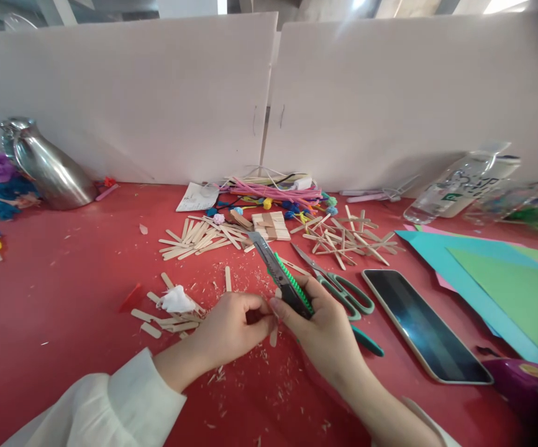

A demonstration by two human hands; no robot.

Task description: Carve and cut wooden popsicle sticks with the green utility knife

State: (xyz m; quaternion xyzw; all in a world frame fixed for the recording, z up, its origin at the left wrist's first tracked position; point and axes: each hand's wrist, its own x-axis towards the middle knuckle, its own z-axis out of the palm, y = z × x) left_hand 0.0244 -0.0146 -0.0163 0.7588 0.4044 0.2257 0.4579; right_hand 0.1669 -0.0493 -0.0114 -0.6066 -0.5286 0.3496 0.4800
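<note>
though indistinct, bottle lettering (473,182); right hand (327,326) around cutter (277,271), left hand (232,326) tight on stick (273,336)

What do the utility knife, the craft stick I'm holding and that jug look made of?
Utility knife: handle probably plastic, black with green ribs; grey blade apparently metal. Craft stick: likely bare wood, pale and matte. Jug: seemingly polished stainless steel, judging by its silvery shine.

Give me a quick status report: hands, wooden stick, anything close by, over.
Right hand gripping knife. Left hand pinching wooden stick. Scissors lying close by right hand, phone farther right.
</note>
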